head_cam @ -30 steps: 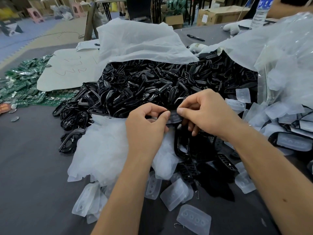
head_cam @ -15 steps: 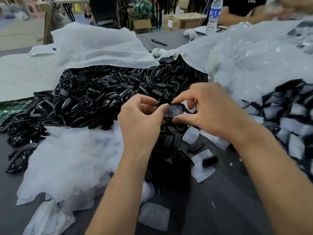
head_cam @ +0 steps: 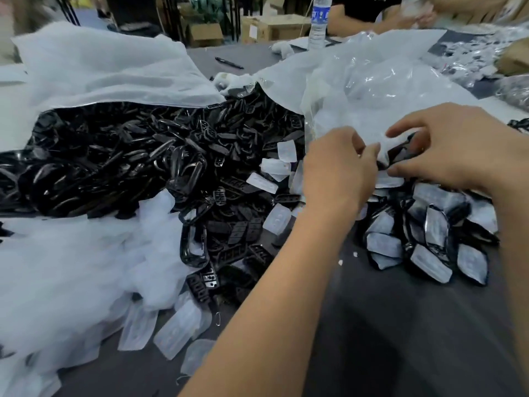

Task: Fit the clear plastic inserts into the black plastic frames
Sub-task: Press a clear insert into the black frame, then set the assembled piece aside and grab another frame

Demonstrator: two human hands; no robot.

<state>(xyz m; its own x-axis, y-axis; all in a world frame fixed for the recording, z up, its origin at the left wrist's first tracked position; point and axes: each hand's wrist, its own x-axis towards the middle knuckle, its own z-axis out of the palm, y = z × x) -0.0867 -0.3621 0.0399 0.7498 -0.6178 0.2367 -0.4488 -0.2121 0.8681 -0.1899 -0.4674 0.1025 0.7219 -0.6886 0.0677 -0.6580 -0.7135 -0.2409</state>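
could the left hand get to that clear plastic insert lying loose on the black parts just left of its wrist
Probably yes. The clear plastic insert lies uncovered on top, beside the left hand, but that hand is pinching the black plastic frame with the right hand.

My left hand (head_cam: 337, 170) and right hand (head_cam: 446, 144) met in front of me, both forearms reaching forward. Fingers of each were curled, thumbs and fingertips pinching together close between the two hands.

The black frame (head_cam: 400, 154) is largely hidden by the fingers of the left hand (head_cam: 337, 173) and right hand (head_cam: 455, 147); the whole scene is motion-blurred.
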